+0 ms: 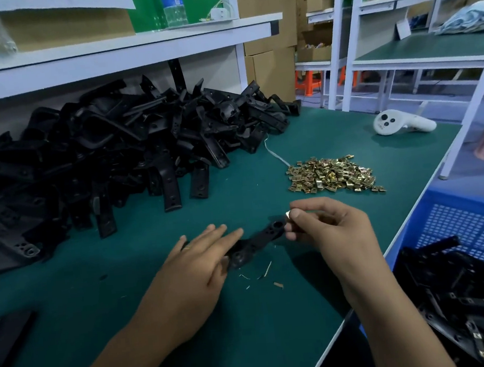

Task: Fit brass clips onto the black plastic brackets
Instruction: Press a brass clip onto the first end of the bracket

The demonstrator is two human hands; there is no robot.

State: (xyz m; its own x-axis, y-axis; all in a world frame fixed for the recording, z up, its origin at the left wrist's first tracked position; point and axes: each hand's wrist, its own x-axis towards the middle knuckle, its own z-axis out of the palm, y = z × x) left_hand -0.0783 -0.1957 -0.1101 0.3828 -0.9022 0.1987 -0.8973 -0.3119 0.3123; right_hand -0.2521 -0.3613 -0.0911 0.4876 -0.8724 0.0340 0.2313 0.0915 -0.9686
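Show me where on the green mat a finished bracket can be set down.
Bare mat lies between the bracket pile and clip heap, and near the left hand. The back left is crowded.

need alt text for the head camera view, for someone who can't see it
Over a green table, a person's left hand steadies a black bracket while the right hand pinches a small clip at its far end. Behind lie a big pile of black brackets and a heap of brass clips; a blue crate of brackets sits right.
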